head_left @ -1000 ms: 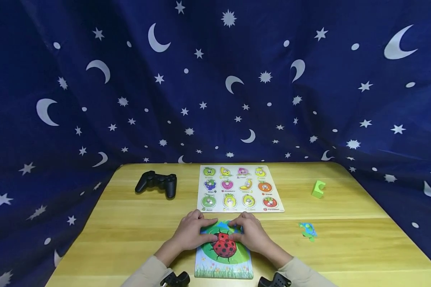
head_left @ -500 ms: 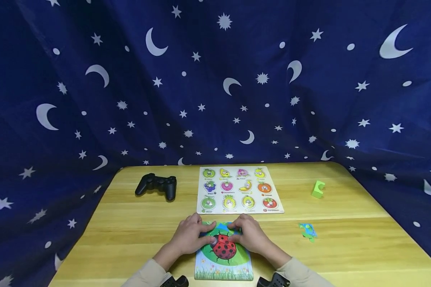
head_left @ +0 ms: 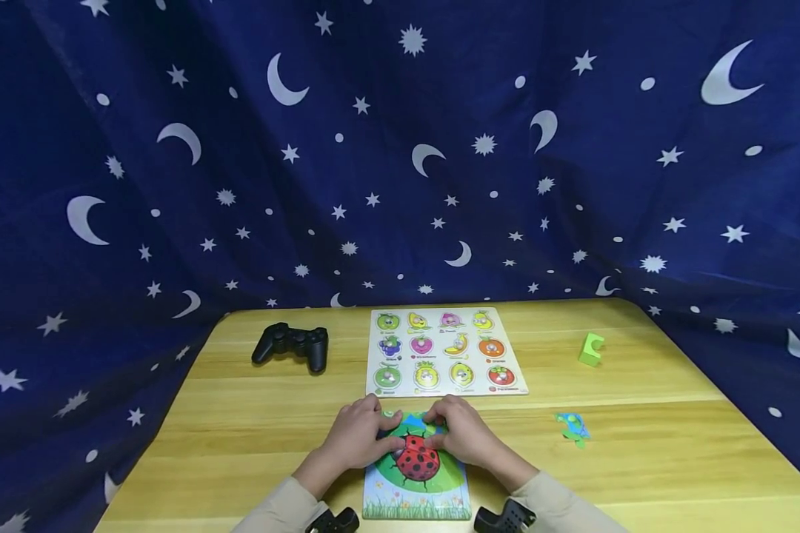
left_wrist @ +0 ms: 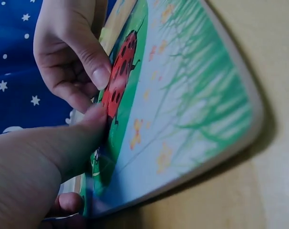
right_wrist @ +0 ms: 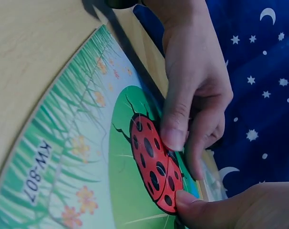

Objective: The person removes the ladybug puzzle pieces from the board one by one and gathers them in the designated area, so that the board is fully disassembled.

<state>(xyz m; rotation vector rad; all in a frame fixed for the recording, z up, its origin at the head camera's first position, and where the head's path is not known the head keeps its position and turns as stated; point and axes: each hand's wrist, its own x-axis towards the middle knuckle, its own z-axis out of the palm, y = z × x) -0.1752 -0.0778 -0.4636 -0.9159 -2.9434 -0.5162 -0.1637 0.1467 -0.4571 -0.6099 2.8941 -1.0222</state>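
Note:
A ladybug jigsaw puzzle [head_left: 413, 485] lies flat near the table's front, showing a red spotted beetle on a green leaf above grass and flowers. My left hand [head_left: 355, 437] grips its upper left part, the thumb on the beetle near its head and fingers curled at the edge. Opposite it, my right hand [head_left: 465, 435] holds the upper right part, its thumb [right_wrist: 192, 207] on the beetle's red back. Both thumb tips sit close together, as the left wrist view shows with the beetle [left_wrist: 119, 71] between them. Palms and fingers hide some of the upper puzzle.
Behind the puzzle lies a white fruit peg board [head_left: 445, 352]. A black game controller [head_left: 291, 346] rests at the back left. To the right are a green notched block [head_left: 591, 349] and loose blue-green puzzle pieces [head_left: 573, 429]. A starry blue curtain [head_left: 373, 148] hangs behind the table.
The head view has shifted slightly. Both hands stay on the upper puzzle, with only small shifts of the fingers and thumbs; the other things stay where they were.

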